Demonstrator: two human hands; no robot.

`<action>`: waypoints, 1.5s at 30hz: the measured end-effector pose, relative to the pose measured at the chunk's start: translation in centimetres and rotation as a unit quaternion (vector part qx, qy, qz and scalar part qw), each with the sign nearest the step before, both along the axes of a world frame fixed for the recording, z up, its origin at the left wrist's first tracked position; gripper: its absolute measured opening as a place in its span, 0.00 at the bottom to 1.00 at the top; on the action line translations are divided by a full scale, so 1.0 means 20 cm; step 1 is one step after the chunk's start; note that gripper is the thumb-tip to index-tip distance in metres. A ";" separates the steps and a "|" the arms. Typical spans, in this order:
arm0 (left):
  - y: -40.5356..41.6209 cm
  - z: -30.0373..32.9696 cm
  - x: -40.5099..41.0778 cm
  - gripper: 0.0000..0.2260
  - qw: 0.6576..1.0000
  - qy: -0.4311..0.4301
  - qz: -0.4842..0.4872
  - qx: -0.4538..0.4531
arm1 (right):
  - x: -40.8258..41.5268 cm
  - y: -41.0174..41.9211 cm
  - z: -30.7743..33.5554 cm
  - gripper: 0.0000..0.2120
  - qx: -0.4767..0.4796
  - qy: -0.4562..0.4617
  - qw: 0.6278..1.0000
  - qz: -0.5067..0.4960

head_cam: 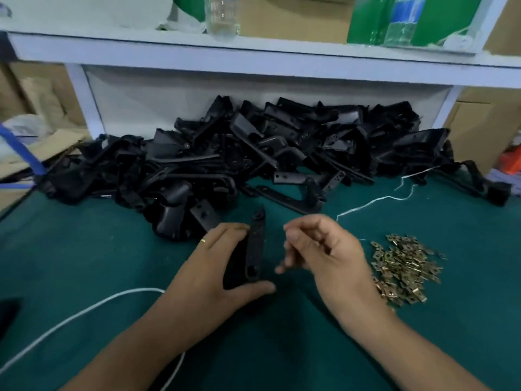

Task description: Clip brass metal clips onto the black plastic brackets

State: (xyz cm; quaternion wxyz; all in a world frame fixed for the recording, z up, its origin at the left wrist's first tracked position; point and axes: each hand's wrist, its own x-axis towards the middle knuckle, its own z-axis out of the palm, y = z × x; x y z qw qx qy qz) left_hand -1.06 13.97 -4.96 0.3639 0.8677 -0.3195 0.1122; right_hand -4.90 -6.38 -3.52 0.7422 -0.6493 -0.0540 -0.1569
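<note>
My left hand (222,258) grips a long black plastic bracket (253,249) above the green table mat, thumb under its near end and fingers over the far side. My right hand (318,246) hovers just right of the bracket with fingers loosely curled; I see no clip in it, though the fingertips are blurred. A heap of brass metal clips (403,266) lies on the mat right of my right hand. A large pile of black plastic brackets (253,153) stretches across the back of the table.
A white shelf (253,57) overhangs the pile, carrying clear bottles (222,15) and green boxes. A white cord (84,311) runs across the mat at lower left, and a thin white string (380,198) lies at right. Cardboard boxes stand on both sides.
</note>
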 end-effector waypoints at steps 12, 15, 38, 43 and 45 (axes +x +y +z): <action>-0.08 0.02 -0.02 0.38 0.979 -0.152 0.022 0.132 | 0.04 -0.01 -0.03 0.11 0.098 0.064 0.993 -0.019; -0.08 0.01 -0.02 0.37 0.980 -0.143 0.028 0.133 | 0.05 -0.02 -0.04 0.06 0.087 0.048 0.995 -0.019; -0.03 0.01 0.01 0.36 0.984 -0.140 0.016 0.114 | 0.03 -0.04 0.00 0.09 0.065 0.088 0.991 0.076; -0.03 0.01 0.00 0.36 0.983 -0.131 0.009 0.129 | 0.03 -0.04 0.00 0.07 0.040 0.092 0.993 0.064; -0.04 0.01 -0.01 0.37 0.986 -0.120 -0.004 0.116 | 0.02 -0.06 0.01 0.08 0.052 0.097 0.989 0.101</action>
